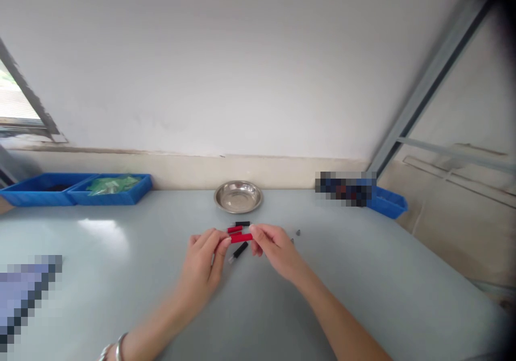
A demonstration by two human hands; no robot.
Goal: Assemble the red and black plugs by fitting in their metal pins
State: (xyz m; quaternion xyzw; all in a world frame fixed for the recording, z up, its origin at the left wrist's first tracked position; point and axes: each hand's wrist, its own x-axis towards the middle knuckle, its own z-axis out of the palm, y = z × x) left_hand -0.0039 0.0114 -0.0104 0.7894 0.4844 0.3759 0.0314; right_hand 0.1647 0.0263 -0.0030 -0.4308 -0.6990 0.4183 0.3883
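A slim red tube [242, 238] is pinched between the fingertips of both hands, level above the table. My left hand [207, 256] grips its left end. On the right end, my right hand [278, 250] has its thumb and fingers closed; whether a smaller part is also between them I cannot tell. Behind the held tube lie another red tube [235, 229] and a black tube [242, 224], with part of a further red one hidden. A black tube with a clear end [240, 250] lies just in front. Right of my right hand sits a small grey piece [298, 232], with a second one partly hidden.
A shallow steel bowl [237, 197] stands beyond the tubes near the wall. At the back left are two blue bins, one [133, 190] holding green plastic packaging. Another blue bin [389, 202] stands back right beside a blurred-out thing [344, 189]. A pixelated flat object [24, 291] lies front left.
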